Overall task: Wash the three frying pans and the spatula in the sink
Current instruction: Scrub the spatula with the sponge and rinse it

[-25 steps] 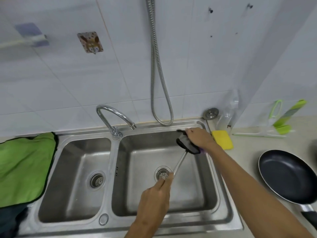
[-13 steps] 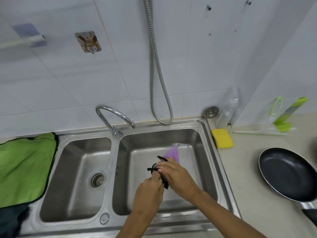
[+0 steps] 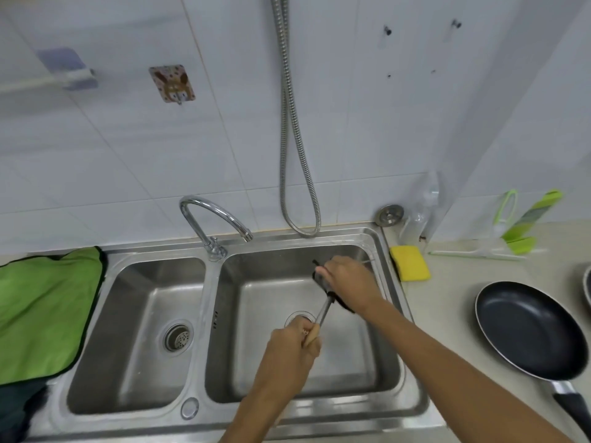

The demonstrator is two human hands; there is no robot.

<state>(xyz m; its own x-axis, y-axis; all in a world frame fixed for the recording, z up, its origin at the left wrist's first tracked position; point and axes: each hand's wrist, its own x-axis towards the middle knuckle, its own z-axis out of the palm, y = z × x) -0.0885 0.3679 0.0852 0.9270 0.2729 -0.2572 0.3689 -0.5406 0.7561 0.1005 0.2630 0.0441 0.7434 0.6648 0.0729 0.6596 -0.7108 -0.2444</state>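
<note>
The left grip (image 3: pixel 292 346) is clamped on the spatula (image 3: pixel 325 310) handle for steadiness, the right grip (image 3: pixel 347 279) on its head for scrubbing.

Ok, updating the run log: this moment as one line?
step: spatula wash | left hand: grips spatula handle | right hand: grips spatula head | place: over right basin | frying pan: on counter

1. cloth (image 3: pixel 44 308) left of the sink (image 3: pixel 319 414); faucet (image 3: pixel 211 215) behind its divider (image 3: pixel 206 298);
2. sponge (image 3: pixel 411 263) beside the sink's right back corner; frying pan (image 3: pixel 527 330) further right, on the counter (image 3: pixel 447 314);
3. we hold the spatula (image 3: pixel 324 310) over the right basin (image 3: pixel 367 362).
</note>
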